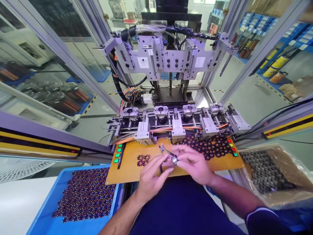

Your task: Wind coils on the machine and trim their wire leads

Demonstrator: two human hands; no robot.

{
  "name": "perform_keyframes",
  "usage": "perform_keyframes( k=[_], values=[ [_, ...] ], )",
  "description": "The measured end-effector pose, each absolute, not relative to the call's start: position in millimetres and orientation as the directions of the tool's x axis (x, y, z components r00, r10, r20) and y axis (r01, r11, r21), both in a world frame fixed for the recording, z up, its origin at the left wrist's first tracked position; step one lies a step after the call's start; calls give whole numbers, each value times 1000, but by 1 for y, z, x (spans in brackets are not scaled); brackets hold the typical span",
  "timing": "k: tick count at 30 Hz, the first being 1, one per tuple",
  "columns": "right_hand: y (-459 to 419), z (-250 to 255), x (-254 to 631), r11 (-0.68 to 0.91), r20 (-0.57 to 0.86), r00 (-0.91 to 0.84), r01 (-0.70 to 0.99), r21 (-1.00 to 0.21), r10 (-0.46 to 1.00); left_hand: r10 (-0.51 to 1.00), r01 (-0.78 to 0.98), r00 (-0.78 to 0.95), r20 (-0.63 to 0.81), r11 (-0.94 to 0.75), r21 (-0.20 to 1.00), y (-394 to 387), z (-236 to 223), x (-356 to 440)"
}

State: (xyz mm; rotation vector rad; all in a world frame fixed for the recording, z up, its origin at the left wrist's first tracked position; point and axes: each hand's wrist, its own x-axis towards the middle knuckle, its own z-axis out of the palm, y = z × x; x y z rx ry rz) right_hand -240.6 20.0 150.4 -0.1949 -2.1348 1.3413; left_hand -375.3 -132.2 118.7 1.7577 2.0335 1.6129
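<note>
My right hand pinches a small silver metal ring between thumb and fingers, above the front of the orange work board. Just left of the ring is my left hand, thumb and fingers apart, with nothing visible held in it. A pair of cutting pliers with dark handles shows behind the hands, jaws pointing away from me; my fingers partly cover the handles. Several wound copper cores stand in a small group left of the pliers.
Many dark wound cores cover the board's right side. Behind it stands a winding machine with several metal fixtures. A blue bin of wound cores is at left; a plastic-lined box of silver parts is at right.
</note>
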Motion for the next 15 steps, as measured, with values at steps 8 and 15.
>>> perform_keyframes(
  k=[8, 15],
  values=[
    [204, 172, -293, 849, 494, -798, 42, -527, 346, 429, 599, -790, 438, 391, 699, -161, 27, -426],
    [253, 166, -319, 928, 339, -918, 75, -365, 208, 344, 378, -911, 226, 482, 790, -167, -3, -433]
  ],
)
